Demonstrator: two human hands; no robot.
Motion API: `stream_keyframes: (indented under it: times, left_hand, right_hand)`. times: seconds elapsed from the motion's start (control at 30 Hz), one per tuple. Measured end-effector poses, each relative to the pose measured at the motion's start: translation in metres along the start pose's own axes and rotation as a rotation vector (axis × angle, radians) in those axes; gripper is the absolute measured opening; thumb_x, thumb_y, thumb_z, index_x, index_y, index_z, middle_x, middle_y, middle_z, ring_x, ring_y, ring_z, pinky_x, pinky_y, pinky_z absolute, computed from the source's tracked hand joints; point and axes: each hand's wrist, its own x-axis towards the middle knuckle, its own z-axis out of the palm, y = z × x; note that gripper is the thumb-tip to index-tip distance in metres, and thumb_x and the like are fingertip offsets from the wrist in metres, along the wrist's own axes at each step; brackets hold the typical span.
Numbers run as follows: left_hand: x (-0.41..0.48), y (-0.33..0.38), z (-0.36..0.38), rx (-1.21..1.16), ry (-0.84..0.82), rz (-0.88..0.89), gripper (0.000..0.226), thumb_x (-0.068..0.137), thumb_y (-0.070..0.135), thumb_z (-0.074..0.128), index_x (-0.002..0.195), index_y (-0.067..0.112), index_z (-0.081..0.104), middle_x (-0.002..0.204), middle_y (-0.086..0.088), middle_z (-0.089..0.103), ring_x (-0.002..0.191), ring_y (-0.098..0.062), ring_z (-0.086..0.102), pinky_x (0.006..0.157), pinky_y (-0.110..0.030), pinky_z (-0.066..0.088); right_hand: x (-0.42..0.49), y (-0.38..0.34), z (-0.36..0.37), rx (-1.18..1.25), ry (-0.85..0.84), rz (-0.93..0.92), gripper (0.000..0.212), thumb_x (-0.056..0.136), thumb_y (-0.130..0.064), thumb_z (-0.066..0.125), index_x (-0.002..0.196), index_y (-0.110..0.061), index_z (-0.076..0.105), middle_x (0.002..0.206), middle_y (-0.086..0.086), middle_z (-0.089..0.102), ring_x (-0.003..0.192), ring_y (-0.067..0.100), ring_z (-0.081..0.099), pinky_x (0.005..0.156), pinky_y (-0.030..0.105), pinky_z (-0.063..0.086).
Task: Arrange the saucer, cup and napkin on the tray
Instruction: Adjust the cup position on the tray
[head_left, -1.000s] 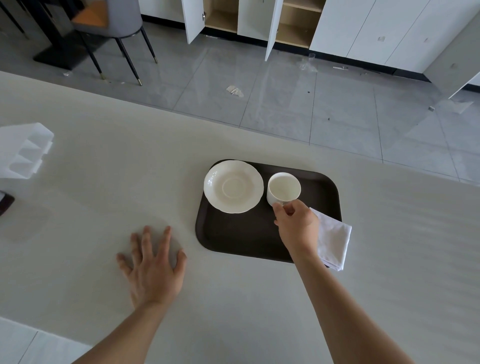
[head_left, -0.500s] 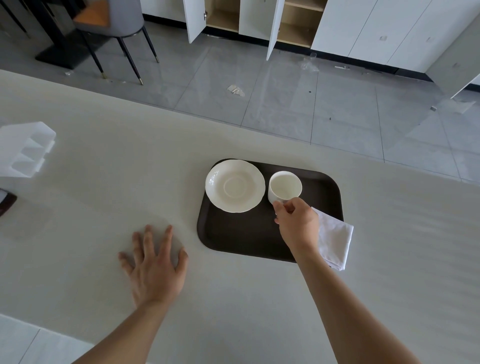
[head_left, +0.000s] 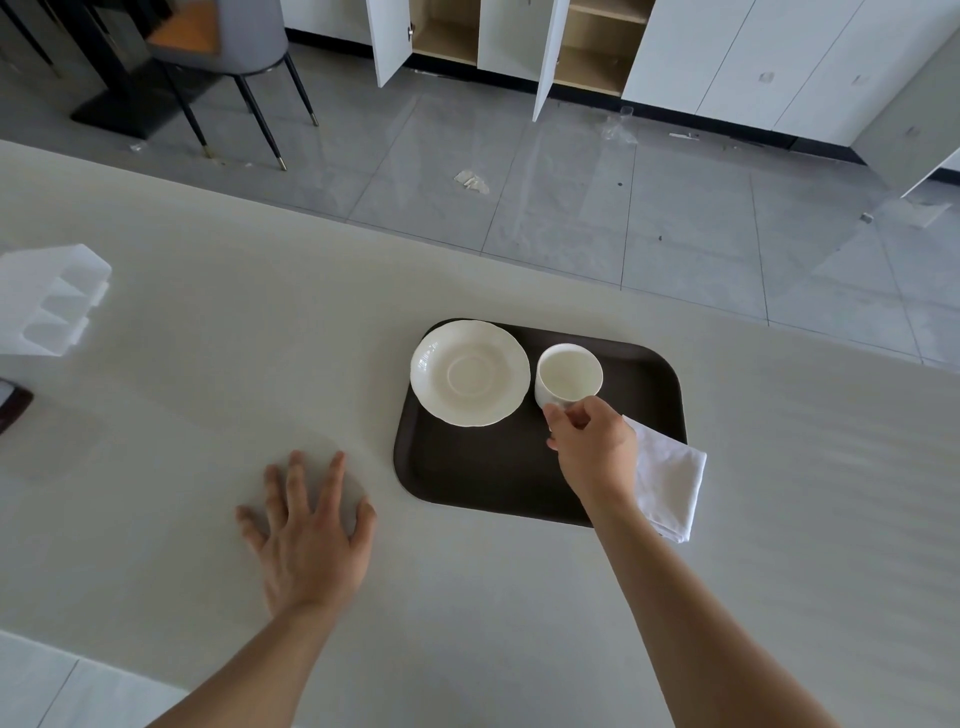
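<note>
Right hand (head_left: 592, 449) covers the cup's near side, so the handle is hidden and exactly what the grip pinches there is hard to make out; thumb and forefinger are closed against the cup (head_left: 569, 375) at its near wall. Cup sits upright on the tray (head_left: 483, 478), just beside the saucer (head_left: 470, 373). The napkin (head_left: 667, 475) is partly hidden behind that wrist, its folded corner hanging off the tray's right edge onto the tabletop (head_left: 208, 364). Left hand (head_left: 309, 535) lies flat on the tabletop, fingers spread, holding nothing. A white plastic piece (head_left: 47, 301) is cut off at the left edge. Count: one tray, one saucer, one cup, one napkin.
</note>
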Motion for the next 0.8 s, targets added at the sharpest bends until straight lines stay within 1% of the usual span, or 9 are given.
stream_keyframes:
  times: [0.2,0.3,0.43,0.53,0.7,0.73,0.8]
  left_hand:
    - [-0.001,0.005,-0.007,-0.014,-0.016,-0.009,0.067,0.084,0.059,0.036,0.147,0.037,0.037,0.158,-0.010,0.029,0.149,-0.034,0.017,0.115,-0.064,0.012]
    - [-0.002,0.007,-0.010,-0.019,-0.022,-0.016,0.066,0.085,0.058,0.037,0.147,0.035,0.039,0.159,-0.009,0.029,0.149,-0.034,0.017,0.115,-0.064,0.011]
    - [-0.002,0.007,-0.013,-0.021,-0.035,-0.017,0.067,0.085,0.058,0.036,0.148,0.035,0.039,0.159,-0.010,0.028,0.150,-0.034,0.016,0.115,-0.064,0.011]
    - [-0.002,0.006,-0.012,-0.019,-0.042,-0.011,0.068,0.085,0.059,0.035,0.148,0.035,0.037,0.159,-0.010,0.027,0.150,-0.034,0.015,0.115,-0.065,0.012]
    - [-0.001,0.006,-0.012,-0.017,-0.053,-0.014,0.068,0.085,0.059,0.034,0.149,0.037,0.034,0.160,-0.010,0.026,0.150,-0.034,0.014,0.115,-0.065,0.011]
    - [-0.001,0.006,-0.012,-0.020,-0.053,-0.014,0.068,0.085,0.059,0.034,0.149,0.037,0.035,0.160,-0.010,0.026,0.150,-0.034,0.014,0.115,-0.065,0.011]
    - [-0.001,0.006,-0.012,-0.019,-0.054,-0.015,0.069,0.085,0.059,0.033,0.149,0.036,0.035,0.160,-0.010,0.026,0.150,-0.034,0.014,0.115,-0.065,0.011]
  right_hand:
    - [-0.001,-0.002,-0.001,0.025,-0.015,0.020,0.032,0.087,-0.041,0.068,0.069,-0.017,0.058,0.068,-0.002,0.069,0.069,0.019,0.070,0.060,0.026,0.049]
    - [-0.003,-0.004,-0.003,0.034,-0.019,0.025,0.032,0.087,-0.044,0.067,0.069,-0.019,0.059,0.068,-0.003,0.070,0.069,0.017,0.070,0.057,0.025,0.047]
    - [-0.005,-0.002,-0.007,0.040,-0.030,0.024,0.028,0.085,-0.046,0.070,0.070,-0.023,0.061,0.071,-0.005,0.070,0.070,0.015,0.070,0.063,0.029,0.053]
    - [-0.008,0.001,-0.011,0.029,-0.023,0.023,0.026,0.083,-0.047,0.070,0.073,-0.026,0.061,0.074,-0.008,0.070,0.072,0.012,0.069,0.064,0.029,0.053]
    - [-0.012,0.011,-0.026,0.013,-0.001,0.021,0.015,0.087,-0.036,0.071,0.079,-0.026,0.063,0.075,-0.009,0.069,0.073,0.013,0.067,0.069,0.035,0.058]
    - [-0.013,0.013,-0.030,0.005,0.010,0.012,0.013,0.087,-0.033,0.071,0.080,-0.025,0.064,0.074,-0.010,0.068,0.072,0.013,0.067,0.067,0.033,0.058]
    - [-0.015,0.019,-0.040,-0.014,0.043,-0.009,0.010,0.088,-0.028,0.071,0.082,-0.022,0.066,0.073,-0.012,0.067,0.069,0.008,0.066,0.061,0.017,0.051]
